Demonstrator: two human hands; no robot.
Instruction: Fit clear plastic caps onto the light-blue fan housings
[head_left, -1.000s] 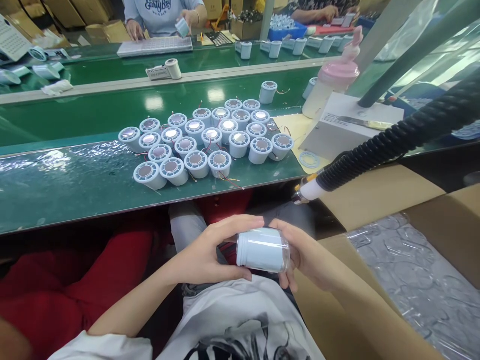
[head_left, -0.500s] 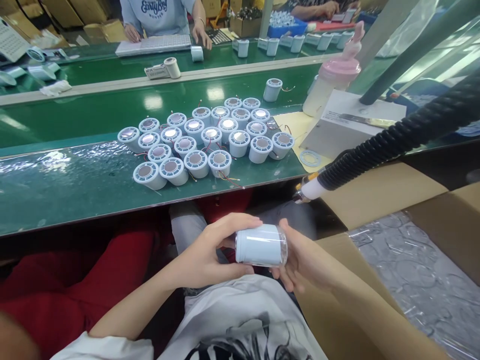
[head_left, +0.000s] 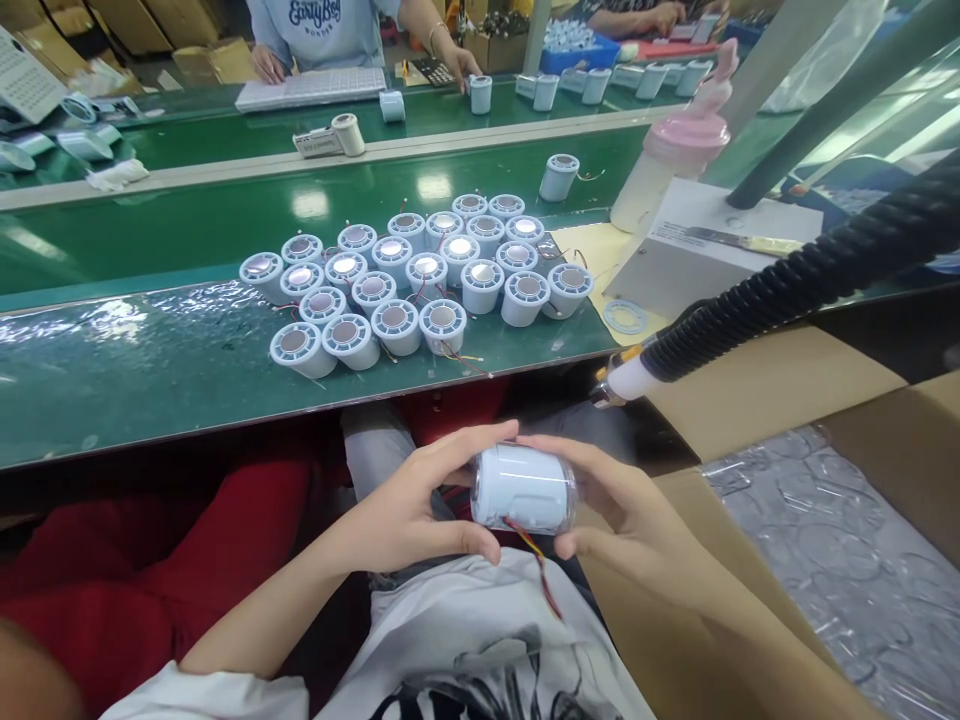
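Note:
Over my lap, my left hand (head_left: 409, 510) and my right hand (head_left: 634, 515) hold one pale blue plastic cylinder (head_left: 523, 488) lying on its side between them. Red and yellow wires (head_left: 536, 560) hang from its underside. On the green bench in front of me stands a cluster of several matching cylinders (head_left: 420, 280), open ends up, with thin wires trailing. A black corrugated hose with a white nozzle (head_left: 630, 378) reaches in from the right, just above my right hand.
A white box (head_left: 705, 250) and a pink-capped bottle (head_left: 667, 170) stand at the bench's right. An open cardboard box lined with clear film (head_left: 840, 560) sits to my right. One cylinder (head_left: 559, 177) rides the conveyor. Across the line, other people's hands work among more cylinders (head_left: 480, 93).
I have turned the cylinder in my hands, so its red and yellow wires now hang below it. The lone cylinder on the conveyor has drifted right. The person opposite reaches for another cylinder.

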